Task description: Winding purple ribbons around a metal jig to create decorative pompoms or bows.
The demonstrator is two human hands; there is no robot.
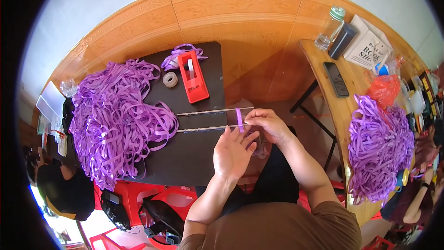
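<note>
Two thin pale cords (pixel 203 112) stretch side by side from the ribbon pile past the dark table's right edge. A short purple ribbon strip (pixel 239 116) lies across them near their right ends. My left hand (pixel 233 153) is palm up below the lower cord, fingers apart, the thumb tip close to that cord. My right hand (pixel 270 126) pinches thumb and forefinger together at the right end of the lower cord, beside the strip; what is between the fingertips is too small to make out.
A large purple ribbon pile (pixel 111 120) covers the left of the dark table (pixel 166 166). Behind the cords are a red tape dispenser (pixel 194 81) and a tape roll (pixel 170 79). A wooden table (pixel 319 65) at right bears another ribbon pile (pixel 379 153), a phone (pixel 336 79) and bottles.
</note>
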